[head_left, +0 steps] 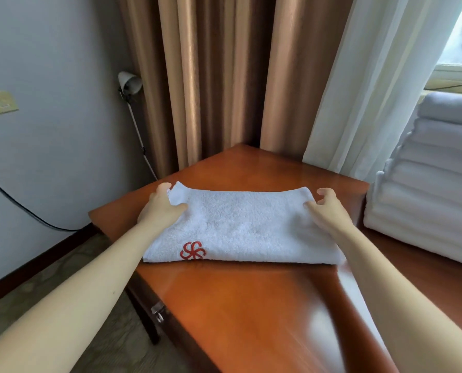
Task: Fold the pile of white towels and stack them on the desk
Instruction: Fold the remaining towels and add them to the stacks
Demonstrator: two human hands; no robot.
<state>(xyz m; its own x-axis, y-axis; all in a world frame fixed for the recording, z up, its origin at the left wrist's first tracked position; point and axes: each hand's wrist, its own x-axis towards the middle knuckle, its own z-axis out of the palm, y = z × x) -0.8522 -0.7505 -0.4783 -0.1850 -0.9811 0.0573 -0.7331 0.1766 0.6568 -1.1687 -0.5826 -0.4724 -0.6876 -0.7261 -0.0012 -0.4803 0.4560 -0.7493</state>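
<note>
A white towel (240,227) with a red flower emblem near its front left corner lies folded in a long strip across the wooden desk (240,305). My left hand (161,205) pinches the towel's far left corner, which curls up between thumb and fingers. At the far right corner, my right hand (325,207) holds the edge with its thumb on top and its fingers curled behind. A tall stack of folded white towels (429,189) stands to the right of the desk.
Brown curtains (211,76) and a white sheer curtain (364,84) hang behind the desk. A small lamp (129,82) on a stem stands at the back left by the wall. A black cable (17,203) runs along the wall at left. Carpet lies below the desk's left edge.
</note>
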